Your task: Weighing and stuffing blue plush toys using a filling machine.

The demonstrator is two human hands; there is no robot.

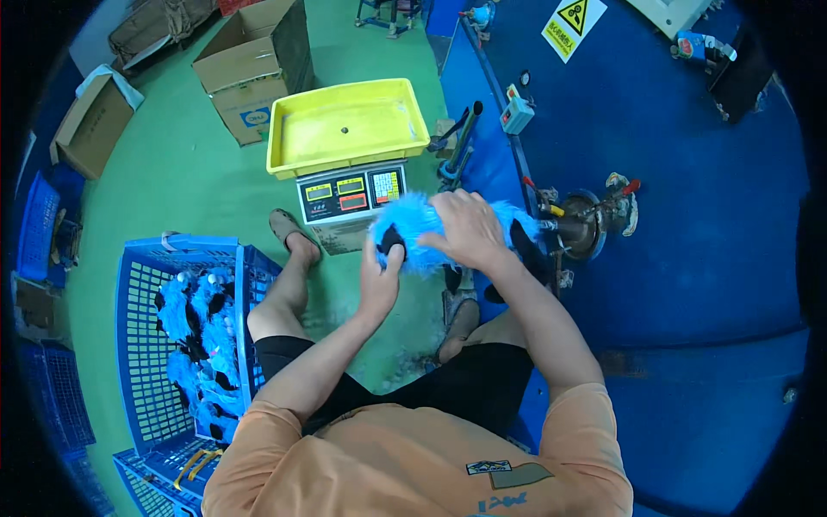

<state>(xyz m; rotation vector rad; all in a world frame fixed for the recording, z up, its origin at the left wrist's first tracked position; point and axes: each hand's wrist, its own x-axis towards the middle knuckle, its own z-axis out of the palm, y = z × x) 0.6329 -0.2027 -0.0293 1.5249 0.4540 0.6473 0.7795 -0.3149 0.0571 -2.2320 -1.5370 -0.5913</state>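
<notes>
A bright blue furry plush toy (412, 222) with black parts is stretched out in front of me, above the floor and beside the blue machine. My left hand (377, 280) grips its left end, with the thumb against a black patch. Over its middle lies my right hand (469, 231), fingers curled down on the fur. The toy's right end meets a metal nozzle (564, 228) that comes out of the machine's round fitting; the exact join is hidden by fur. Black pieces of the toy hang below my right wrist.
A blue plastic basket (129, 345) with several similar blue-and-black plush toys stands on my left. Ahead is a digital scale (340, 200) bearing a yellow tray (349, 155). Cardboard boxes (237, 108) sit farther back. The blue machine wall (689, 250) rises on my right.
</notes>
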